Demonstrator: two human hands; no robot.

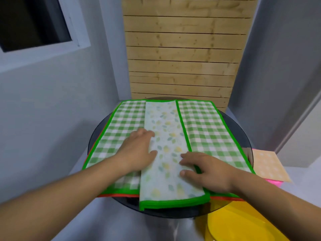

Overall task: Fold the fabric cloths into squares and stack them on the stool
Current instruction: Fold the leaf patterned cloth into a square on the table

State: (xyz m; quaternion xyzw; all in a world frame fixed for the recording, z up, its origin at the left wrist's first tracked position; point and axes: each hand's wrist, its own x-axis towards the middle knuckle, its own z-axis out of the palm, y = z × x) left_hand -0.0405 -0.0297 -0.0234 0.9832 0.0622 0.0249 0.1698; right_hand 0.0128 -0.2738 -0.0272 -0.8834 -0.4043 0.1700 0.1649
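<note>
A long folded strip of leaf-patterned cloth [166, 136] with a green hem lies lengthwise over a spread green-checked cloth [208, 129]. Both rest on a round dark glass table [243, 126]. A red-edged cloth [225, 198] peeks out underneath. My left hand [139, 150] presses flat on the strip's left edge, fingers apart. My right hand [205, 171] lies on the strip's right edge, its fingertips touching the fabric. At the right, a folded orange dotted cloth [269, 164] sits on a pink stool [276, 183].
A yellow plastic stool or seat [243, 223] stands at the lower right under the table's rim. A wooden slat panel [184, 49] rises behind the table, with grey walls either side and a window [31, 23] at the upper left.
</note>
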